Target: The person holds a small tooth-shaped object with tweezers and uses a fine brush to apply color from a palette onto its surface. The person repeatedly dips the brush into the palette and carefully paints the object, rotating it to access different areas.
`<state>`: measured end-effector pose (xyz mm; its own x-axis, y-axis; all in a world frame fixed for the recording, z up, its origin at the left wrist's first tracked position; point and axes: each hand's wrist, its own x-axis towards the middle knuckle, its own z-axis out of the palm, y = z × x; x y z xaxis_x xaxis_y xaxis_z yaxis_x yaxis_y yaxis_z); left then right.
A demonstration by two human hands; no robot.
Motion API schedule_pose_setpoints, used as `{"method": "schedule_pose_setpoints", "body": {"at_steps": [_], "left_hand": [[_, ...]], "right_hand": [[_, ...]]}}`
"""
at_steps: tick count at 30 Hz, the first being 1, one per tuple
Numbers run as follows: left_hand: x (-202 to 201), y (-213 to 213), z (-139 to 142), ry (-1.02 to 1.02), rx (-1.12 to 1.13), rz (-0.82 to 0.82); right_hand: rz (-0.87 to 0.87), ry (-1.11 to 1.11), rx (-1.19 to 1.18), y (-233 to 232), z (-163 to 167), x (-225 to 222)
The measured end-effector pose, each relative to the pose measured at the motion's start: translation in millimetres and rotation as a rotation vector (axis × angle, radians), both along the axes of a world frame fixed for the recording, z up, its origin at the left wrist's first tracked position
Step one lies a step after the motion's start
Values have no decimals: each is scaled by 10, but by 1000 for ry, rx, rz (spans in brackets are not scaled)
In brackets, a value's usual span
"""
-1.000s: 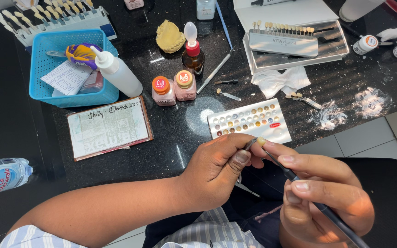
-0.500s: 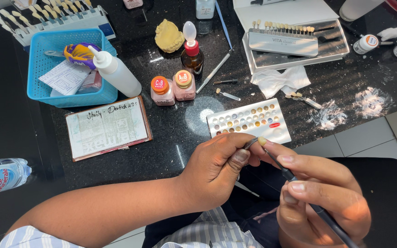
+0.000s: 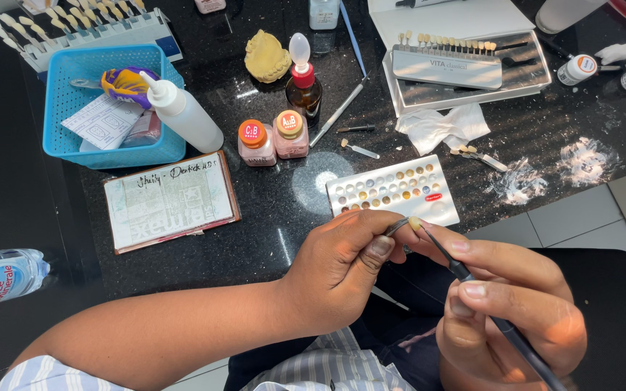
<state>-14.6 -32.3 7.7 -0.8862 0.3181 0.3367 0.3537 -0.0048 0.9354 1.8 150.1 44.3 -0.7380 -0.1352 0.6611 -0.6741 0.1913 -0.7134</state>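
My left hand (image 3: 345, 264) pinches a thin metal holder with a small tooth-shaped piece (image 3: 414, 223) at its tip, just in front of the table edge. My right hand (image 3: 501, 304) grips a slim dark brush (image 3: 472, 286) like a pen, and its tip touches the tooth piece. Just beyond the hands lies a white palette (image 3: 393, 192) with rows of small coloured wells. Two small pink jars with orange lids (image 3: 273, 137) stand further back on the black table (image 3: 269, 217).
A blue basket (image 3: 74, 141) with a white squeeze bottle (image 3: 182, 116) sits at the left, a labelled card (image 3: 172, 199) in front of it. A brown dropper bottle (image 3: 303, 87), a yellow dental cast (image 3: 267, 56), a tooth shade guide tray (image 3: 465, 61), tissue (image 3: 436, 127) and a water bottle (image 3: 1, 276) lie around.
Both hands have stayed almost still at the tooth piece; the right hand has shifted only slightly with the brush.
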Motion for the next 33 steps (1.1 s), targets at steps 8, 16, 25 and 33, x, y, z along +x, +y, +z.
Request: {"method": "schedule_pose_setpoints", "body": {"at_steps": [8,16,25,33], "left_hand": [[-7,16,22,-66,56,-37],[6,27,23,-67,74,-52],[13,33,20,-86,63,-45],[10,15,17,-117,125,-84]], "right_hand": [[18,-11,41,80,-63,45],[-55,41,-2,155,-228,0],[10,43,-106,74,-158,-43],[59,-18,-89,115,-125,-12]]}}
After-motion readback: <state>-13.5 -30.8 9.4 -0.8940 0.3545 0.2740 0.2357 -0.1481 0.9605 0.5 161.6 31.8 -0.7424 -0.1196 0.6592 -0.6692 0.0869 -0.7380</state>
